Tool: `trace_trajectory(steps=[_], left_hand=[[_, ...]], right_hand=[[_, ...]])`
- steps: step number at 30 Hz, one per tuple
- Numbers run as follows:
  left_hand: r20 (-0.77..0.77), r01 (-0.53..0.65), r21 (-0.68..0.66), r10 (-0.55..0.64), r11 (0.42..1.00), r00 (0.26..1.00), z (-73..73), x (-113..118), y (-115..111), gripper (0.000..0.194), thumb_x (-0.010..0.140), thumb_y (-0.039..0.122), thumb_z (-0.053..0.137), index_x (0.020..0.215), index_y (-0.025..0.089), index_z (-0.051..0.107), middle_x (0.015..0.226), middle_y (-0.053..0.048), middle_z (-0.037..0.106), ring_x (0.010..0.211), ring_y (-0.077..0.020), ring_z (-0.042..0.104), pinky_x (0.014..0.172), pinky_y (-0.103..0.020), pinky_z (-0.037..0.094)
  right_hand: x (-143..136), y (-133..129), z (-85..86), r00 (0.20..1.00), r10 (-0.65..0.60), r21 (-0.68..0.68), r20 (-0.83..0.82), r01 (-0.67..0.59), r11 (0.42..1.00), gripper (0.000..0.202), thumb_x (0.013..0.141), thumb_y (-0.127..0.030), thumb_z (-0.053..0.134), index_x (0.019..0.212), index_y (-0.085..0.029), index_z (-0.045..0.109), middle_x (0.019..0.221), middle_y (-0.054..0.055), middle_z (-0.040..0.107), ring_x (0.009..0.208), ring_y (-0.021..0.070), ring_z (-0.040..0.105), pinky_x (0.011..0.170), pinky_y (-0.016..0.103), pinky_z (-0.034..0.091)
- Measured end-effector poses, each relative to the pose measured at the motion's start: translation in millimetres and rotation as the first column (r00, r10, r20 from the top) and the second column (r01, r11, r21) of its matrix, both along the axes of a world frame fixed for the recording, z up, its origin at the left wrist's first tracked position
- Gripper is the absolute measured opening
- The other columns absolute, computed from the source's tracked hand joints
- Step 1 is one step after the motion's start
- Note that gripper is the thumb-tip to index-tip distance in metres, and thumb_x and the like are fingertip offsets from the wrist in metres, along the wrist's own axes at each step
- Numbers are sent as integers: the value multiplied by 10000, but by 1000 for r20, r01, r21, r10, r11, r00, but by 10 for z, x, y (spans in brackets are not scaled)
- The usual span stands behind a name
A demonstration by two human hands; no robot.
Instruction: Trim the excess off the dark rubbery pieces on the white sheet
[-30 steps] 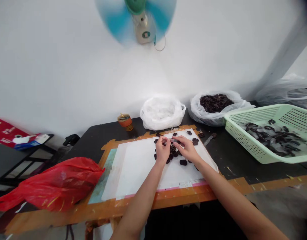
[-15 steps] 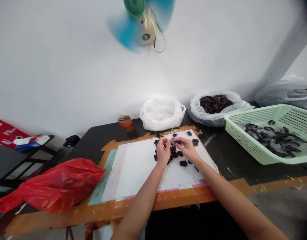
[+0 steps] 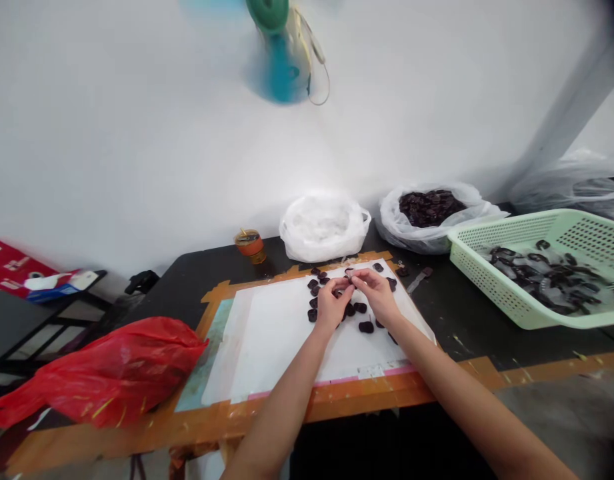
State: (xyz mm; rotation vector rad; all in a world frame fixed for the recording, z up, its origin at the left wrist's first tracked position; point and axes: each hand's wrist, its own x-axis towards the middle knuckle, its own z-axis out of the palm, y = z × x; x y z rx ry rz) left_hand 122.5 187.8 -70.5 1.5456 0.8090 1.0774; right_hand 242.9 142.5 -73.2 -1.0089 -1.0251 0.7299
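Above the white board (image 3: 271, 333), my left hand (image 3: 333, 303) and my right hand (image 3: 375, 291) meet at the fingertips, both pinched closed. Something small sits between them, too small and too covered by the fingers to name. Several dark oval pieces (image 3: 366, 327) lie on the board around and under my hands. Some of these pieces are partly hidden by my fingers.
Behind the board stand a white plastic bag (image 3: 321, 230), a bag of dark pieces (image 3: 431, 208) and a small orange pot (image 3: 250, 245). A green basket (image 3: 517, 313) holding dark pieces is at right. A red bag (image 3: 121, 367) lies at left. A fan (image 3: 291, 57) hangs above.
My left hand has shifted slightly right and down, uncovering dark pieces at its upper left. My right hand's fingers have moved a little, and the fingertips now meet further right.
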Motion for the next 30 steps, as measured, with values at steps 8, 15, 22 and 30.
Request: trace_trajectory(steps=[8,15,22,30], left_hand=[[-41,-38,25,39,999,998,-43,15,-28,182,738,316,676,795,147,640,745,-25,646,543,-87,510,522,-213,390],[-22,-93,58,94,994,995,-41,9,13,199,729,340,696,748,151,633,710,-19,638,631,-123,555,611,-240,443],[-48,-184,209,198,960,979,-2,-41,27,138,773,299,655,745,167,629,727,-14,656,652,-128,581,632,-235,447],[-85,-171,189,189,967,978,-41,-18,-1,136,769,284,653,821,158,658,771,-40,685,704,-148,630,668,-251,481]], right_hand=[[48,14,-16,998,11,-24,57,-9,1000,248,825,-429,603,784,-185,585,791,29,579,765,167,535,759,291,457],[50,-29,64,998,51,-86,48,-47,995,297,808,-468,597,730,-188,540,684,10,549,666,152,516,658,272,440],[20,-56,75,984,167,-114,-58,-173,978,312,802,-451,641,984,-214,551,598,-31,550,494,107,431,464,223,320],[7,-64,78,957,240,-95,-166,-258,962,277,788,-425,675,739,-168,583,682,20,634,541,102,543,530,222,446]])
